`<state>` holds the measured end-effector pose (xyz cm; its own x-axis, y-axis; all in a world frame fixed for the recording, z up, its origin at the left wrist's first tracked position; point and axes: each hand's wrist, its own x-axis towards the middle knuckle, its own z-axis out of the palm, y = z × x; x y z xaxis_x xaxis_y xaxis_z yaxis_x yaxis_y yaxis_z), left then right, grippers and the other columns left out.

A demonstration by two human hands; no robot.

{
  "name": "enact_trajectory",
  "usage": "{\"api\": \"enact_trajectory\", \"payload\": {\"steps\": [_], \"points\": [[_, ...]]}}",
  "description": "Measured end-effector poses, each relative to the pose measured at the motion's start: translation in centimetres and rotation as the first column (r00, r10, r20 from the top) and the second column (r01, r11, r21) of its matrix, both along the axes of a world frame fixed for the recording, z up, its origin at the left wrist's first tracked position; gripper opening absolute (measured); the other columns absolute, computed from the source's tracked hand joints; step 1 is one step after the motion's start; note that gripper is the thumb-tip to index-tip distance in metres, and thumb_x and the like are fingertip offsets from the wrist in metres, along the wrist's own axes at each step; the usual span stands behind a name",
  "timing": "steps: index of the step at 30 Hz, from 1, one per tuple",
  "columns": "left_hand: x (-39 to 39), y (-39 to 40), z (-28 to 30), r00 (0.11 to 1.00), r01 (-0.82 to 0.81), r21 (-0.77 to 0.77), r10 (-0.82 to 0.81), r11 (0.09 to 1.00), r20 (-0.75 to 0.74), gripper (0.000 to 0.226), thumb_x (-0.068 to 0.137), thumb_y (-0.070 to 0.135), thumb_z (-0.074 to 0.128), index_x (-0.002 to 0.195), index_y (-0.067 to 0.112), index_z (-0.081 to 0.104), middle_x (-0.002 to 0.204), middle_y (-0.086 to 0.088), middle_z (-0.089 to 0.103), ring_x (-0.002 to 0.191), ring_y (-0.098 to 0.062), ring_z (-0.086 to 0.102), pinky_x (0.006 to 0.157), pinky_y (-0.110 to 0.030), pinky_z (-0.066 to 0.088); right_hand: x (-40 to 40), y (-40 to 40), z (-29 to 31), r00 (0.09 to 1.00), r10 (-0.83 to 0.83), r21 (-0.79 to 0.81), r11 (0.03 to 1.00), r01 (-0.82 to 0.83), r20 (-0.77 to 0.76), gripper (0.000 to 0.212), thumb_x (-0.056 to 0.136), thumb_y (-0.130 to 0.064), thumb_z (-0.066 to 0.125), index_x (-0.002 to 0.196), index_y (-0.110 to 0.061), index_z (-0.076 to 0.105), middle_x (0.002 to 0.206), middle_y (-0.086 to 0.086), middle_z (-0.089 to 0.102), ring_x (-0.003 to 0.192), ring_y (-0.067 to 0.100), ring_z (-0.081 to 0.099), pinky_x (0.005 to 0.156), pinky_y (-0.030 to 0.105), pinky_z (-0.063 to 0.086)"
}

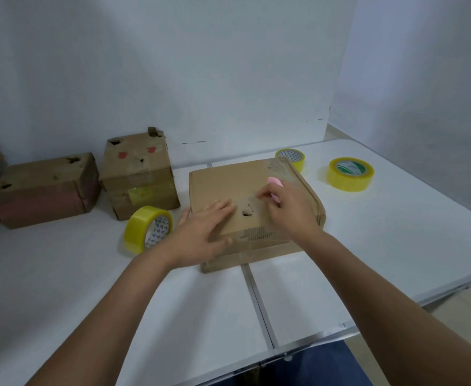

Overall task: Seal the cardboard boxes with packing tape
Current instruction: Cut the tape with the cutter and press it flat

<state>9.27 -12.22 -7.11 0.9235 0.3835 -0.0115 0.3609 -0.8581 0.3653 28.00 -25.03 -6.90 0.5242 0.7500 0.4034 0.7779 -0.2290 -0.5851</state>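
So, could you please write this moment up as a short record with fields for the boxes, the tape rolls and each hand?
flat box: lies in the middle of the white table, clear tape over its far right corner
left hand: fingers spread, pressing on the lid
right hand: fingers curled round a pink tool on the lid
other boxes: brown box, box with red spots, at far left
tape rolls: upright roll left of the flat box, far roll behind it, right roll lying flat

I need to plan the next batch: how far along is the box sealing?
Done: the upright box carries yellow tape. In hand: the flat box has clear tape at its far right corner; the left hand presses its lid while the right hand holds a pink tool. Left: the long box shows no tape I can see.
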Motion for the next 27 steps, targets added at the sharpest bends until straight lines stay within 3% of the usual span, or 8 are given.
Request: {"api": "enact_trajectory", "payload": {"steps": [4,8,19,22,25,27], "points": [[2.5,-1.3,-0.3,0.998,0.025,0.104,-0.03,0.994,0.047,0.07,0.095,0.06,0.044,0.154,0.042,0.012,0.162,0.019,0.011,0.149,-0.007,0.01,0.121,-0.046,0.005,0.0,0.0,-1.3,0.987,-0.026,-0.024,0.999,0.03,0.156,0.017,0.09,-0.01,0.052,0.098,-0.016,0.066,0.099,0.003,0.057,0.094,0.023,0.051,0.076,0.031,0.038],[3.1,-1.3,-0.7,0.998,0.026,0.191,-0.037,0.981,0.057,0.063,0.093,0.064,0.04,0.151,0.046,0.022,0.159,0.02,0.021,0.148,-0.01,0.016,0.119,-0.045,0.013,-0.5,0.2,-1.7,0.975,-0.098,-0.022,0.994,0.105,0.199,0.014,0.092,-0.018,0.05,0.099,-0.02,0.062,0.102,0.0,0.058,0.099,0.021,0.05,0.077,0.034,0.042],[2.7,-1.4,-1.2,0.999,0.016,0.269,-0.028,0.963,0.04,0.062,0.095,0.065,0.029,0.152,0.043,0.022,0.16,0.019,0.017,0.149,-0.008,0.012,0.121,-0.041,0.01,-0.5,0.2,-1.9,0.964,-0.11,-0.033,0.992,0.121,0.244,0.015,0.094,-0.021,0.048,0.102,-0.02,0.061,0.104,0.0,0.058,0.1,0.02,0.048,0.08,0.033,0.042],[2.5,-1.3,-1.4,0.997,0.035,0.238,-0.05,0.971,0.058,0.061,0.096,0.064,0.029,0.152,0.043,0.02,0.16,0.02,0.016,0.149,-0.007,0.011,0.122,-0.041,0.008,-0.6,0.2,-2.0,0.957,-0.122,-0.023,0.991,0.133,0.264,0.015,0.095,-0.021,0.048,0.102,-0.02,0.061,0.103,0.0,0.058,0.098,0.02,0.049,0.079,0.034,0.042],[2.3,-0.9,-1.1,0.985,0.004,0.065,-0.015,0.998,0.174,0.064,0.095,0.064,0.033,0.153,0.041,0.02,0.158,0.019,0.024,0.146,-0.001,0.018,0.122,-0.038,0.01,-0.6,0.3,-2.1,0.955,-0.13,-0.018,0.99,0.139,0.267,0.015,0.093,-0.02,0.048,0.101,-0.02,0.061,0.102,0.0,0.057,0.097,0.021,0.049,0.077,0.035,0.043],[2.3,-0.9,-0.9,0.985,0.009,0.042,-0.016,0.999,0.17,0.067,0.092,0.068,0.03,0.153,0.041,0.021,0.158,0.018,0.026,0.146,-0.002,0.02,0.122,-0.038,0.01,-0.6,0.3,-2.1,0.954,-0.132,-0.023,0.989,0.143,0.271,0.014,0.093,-0.02,0.048,0.101,-0.02,0.06,0.102,0.0,0.057,0.097,0.021,0.05,0.077,0.036,0.044]]}}
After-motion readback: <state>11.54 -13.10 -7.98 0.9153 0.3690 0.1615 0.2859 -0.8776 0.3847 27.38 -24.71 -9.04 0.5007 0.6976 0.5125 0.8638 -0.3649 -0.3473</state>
